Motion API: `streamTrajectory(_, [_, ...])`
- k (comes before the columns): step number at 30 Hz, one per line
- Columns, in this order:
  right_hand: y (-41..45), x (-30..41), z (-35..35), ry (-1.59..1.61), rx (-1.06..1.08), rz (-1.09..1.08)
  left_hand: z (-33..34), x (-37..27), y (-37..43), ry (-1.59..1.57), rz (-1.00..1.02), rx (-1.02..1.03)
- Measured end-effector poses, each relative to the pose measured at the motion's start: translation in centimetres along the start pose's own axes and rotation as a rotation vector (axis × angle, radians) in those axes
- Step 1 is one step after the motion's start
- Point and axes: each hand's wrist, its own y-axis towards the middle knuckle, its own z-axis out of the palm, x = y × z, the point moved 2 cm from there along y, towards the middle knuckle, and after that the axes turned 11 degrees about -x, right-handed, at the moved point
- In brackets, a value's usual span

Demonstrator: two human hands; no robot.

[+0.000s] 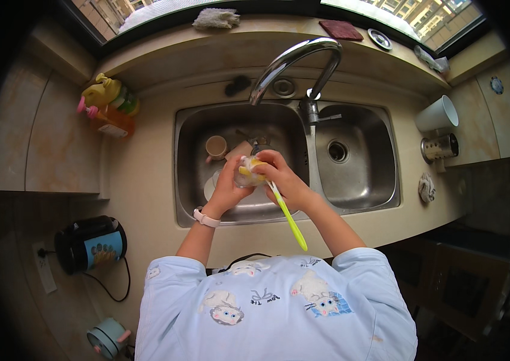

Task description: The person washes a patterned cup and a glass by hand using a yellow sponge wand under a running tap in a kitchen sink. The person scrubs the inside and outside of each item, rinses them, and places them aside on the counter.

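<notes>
Over the left basin of the steel sink, my left hand holds a clear glass vessel from its left side. My right hand grips a yellow sponge with white foam on it, pressed against the glass. A brush handle, white near the top and lime green below, runs out from under my right hand toward the counter's front edge. Whether the sponge is joined to this handle is hidden by my fingers. Below in the basin lie a mug and a white round dish, partly covered by my left hand.
A chrome faucet arches over the left basin. The right basin shows its drain. Pump bottles stand at left, above a black appliance with a cord. A white cup and a perforated steel holder are at right.
</notes>
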Motion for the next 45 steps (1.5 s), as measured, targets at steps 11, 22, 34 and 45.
streamTrajectory(11, [-0.6,-0.8,1.0,-0.094,0.012,0.253,0.5,-3.3,-0.1,0.420,0.279,0.068])
streamTrajectory(22, [2.5,0.7,-3.9,0.288,0.195,0.271,-1.3,-2.6,0.4,0.148,0.045,0.149])
streamTrajectory(34, [1.8,-0.9,-1.6,0.518,-0.169,0.691,-1.0,-3.9,1.4,0.179,0.164,0.003])
streamTrajectory(45, [3.0,0.6,-2.2,0.348,0.228,0.545,-2.3,-4.1,0.8,0.130,-0.009,0.082])
